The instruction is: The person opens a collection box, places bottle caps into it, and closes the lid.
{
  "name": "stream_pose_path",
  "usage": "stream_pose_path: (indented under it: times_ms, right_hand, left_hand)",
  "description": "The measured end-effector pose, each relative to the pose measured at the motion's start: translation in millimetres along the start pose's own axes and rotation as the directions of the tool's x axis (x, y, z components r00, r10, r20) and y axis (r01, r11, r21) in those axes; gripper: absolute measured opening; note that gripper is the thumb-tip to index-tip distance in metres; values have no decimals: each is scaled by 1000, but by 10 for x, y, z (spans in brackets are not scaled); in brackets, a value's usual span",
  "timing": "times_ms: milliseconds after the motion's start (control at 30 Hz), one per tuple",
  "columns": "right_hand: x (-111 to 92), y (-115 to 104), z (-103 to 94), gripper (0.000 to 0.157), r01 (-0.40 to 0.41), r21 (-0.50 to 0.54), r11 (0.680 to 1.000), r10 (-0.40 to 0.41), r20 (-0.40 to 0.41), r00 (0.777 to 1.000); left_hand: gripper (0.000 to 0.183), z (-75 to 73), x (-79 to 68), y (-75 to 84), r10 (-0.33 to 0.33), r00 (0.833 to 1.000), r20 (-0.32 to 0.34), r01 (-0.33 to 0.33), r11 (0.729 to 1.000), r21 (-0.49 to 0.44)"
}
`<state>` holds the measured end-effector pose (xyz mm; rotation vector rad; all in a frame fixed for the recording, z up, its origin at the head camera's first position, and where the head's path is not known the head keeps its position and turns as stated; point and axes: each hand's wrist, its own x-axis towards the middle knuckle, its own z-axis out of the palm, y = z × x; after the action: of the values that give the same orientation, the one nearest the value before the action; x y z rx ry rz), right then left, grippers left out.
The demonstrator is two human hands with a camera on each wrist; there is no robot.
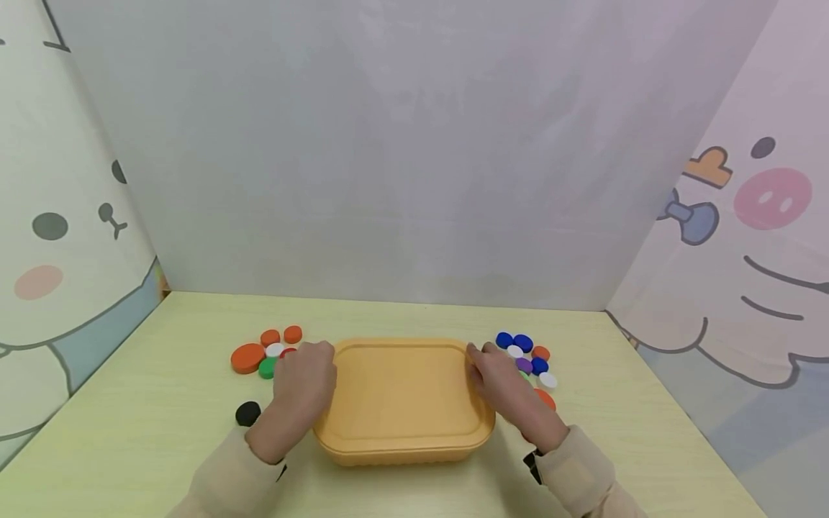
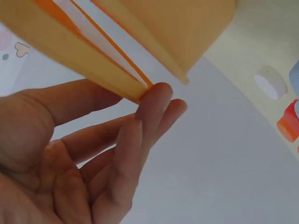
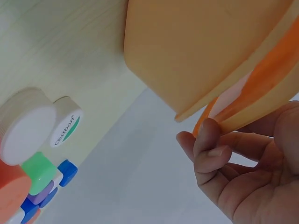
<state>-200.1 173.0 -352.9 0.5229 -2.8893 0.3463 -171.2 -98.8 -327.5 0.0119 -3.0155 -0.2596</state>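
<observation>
An orange-yellow rectangular lid (image 1: pixel 404 392) sits over a matching plastic box (image 1: pixel 404 457) near the table's front. My left hand (image 1: pixel 306 381) pinches the lid's left rim between thumb and fingers, and my right hand (image 1: pixel 501 378) pinches its right rim. In the left wrist view, a gap separates the lid (image 2: pixel 70 58) from the box (image 2: pixel 198 28), with a bright orange inner edge showing. The right wrist view has the same gap between the lid (image 3: pixel 275 95) and the box (image 3: pixel 201 51). What lies inside the box is hidden.
Several bottle caps, including a large orange one (image 1: pixel 247 358), lie left of the box, and a black cap (image 1: pixel 248 413) lies nearer me. More coloured caps (image 1: pixel 523 343) cluster on the right. A grey-white curtain (image 1: pixel 414 158) hangs behind the table (image 1: pixel 648 446).
</observation>
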Motion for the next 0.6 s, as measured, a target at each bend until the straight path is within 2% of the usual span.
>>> stream_pose_path:
  times_ms: [333, 467, 600]
  right_hand:
    - [94, 35, -160, 33, 70, 12, 997, -68, -133, 989]
    - [179, 61, -217, 30, 104, 12, 994, -99, -232, 968]
    - [279, 80, -273, 31, 139, 19, 990, -125, -327, 937]
  left_hand:
    - [21, -191, 94, -24, 41, 993, -110, -51, 995, -89]
    - [25, -246, 187, -33, 61, 982, -177, -83, 990, -115]
    - [24, -281, 281, -53, 77, 963, -257, -119, 981, -151]
